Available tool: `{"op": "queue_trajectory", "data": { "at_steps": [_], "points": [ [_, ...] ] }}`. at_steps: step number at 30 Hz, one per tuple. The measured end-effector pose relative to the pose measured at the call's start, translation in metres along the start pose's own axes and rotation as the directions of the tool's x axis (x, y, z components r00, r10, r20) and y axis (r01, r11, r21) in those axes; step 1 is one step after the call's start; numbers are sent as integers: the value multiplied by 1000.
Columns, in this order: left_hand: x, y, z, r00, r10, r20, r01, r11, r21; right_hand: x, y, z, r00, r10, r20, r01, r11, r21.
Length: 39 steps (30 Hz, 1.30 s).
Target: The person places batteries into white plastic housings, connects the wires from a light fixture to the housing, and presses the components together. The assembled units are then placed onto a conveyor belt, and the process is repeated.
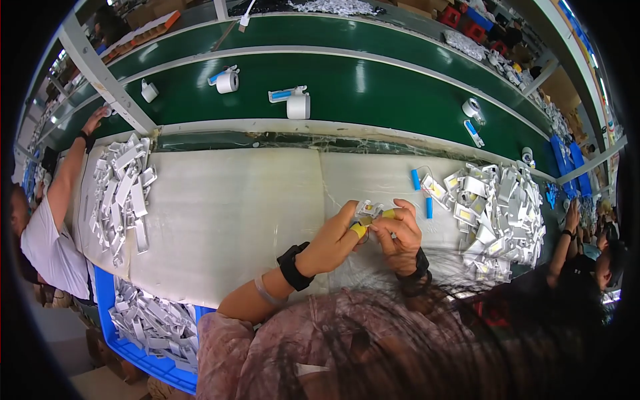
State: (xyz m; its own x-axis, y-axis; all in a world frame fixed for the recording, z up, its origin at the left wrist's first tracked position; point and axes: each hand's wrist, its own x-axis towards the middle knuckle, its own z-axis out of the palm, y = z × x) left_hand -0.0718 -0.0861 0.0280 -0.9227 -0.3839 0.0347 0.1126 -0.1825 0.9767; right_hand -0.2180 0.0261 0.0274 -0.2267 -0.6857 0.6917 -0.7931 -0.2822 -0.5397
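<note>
Close together over the right part of the padded bench, my two hands meet at a small white plastic part with a yellowish square on it (367,208). My left hand (333,239) pinches it from the left. The fingertips of my right hand (400,235) are closed against its near right side. Yellow coverings wrap some fingertips, and black bands circle both wrists. Exactly what lies between the fingers is partly hidden. Just beyond my right hand are two blue cylindrical cells (429,207), with a white part on thin wires (435,189) beside them.
White parts pile up at right (497,217) and left (121,190); a blue bin (147,363) holds more. Beyond the bench runs a green conveyor (387,93) carrying white cylindrical units (298,107). A metal post (107,80) stands far left. Other people work at left (57,233) and right.
</note>
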Motion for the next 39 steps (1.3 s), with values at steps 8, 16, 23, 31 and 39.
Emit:
{"op": "queue_trajectory", "data": {
  "at_steps": [8, 16, 23, 31, 39],
  "points": [
    [1, 2, 3, 997, 73, -6, -72, 995, 66, 0, 0, -1, 1000, 16, -12, -16, 999, -32],
    [-2, 4, 6, 994, 91, -54, -82, 984, 156, 2, -3, -1, 999, -16, -29, 13, 996, -92],
    [-2, 0, 4, 976, 215, -33, -194, 930, 312, 3, -5, -3, 1000, 8, -14, -8, 999, -51],
    [-1, -5, 6, 977, 204, -68, -169, 925, 341, 3, 0, -3, 999, -42, -12, 41, 998, -44],
    [0, -4, 5, 978, 203, -56, -170, 918, 358, 4, 4, -5, 999, -50, 13, 50, 998, -30]
  ]
}}
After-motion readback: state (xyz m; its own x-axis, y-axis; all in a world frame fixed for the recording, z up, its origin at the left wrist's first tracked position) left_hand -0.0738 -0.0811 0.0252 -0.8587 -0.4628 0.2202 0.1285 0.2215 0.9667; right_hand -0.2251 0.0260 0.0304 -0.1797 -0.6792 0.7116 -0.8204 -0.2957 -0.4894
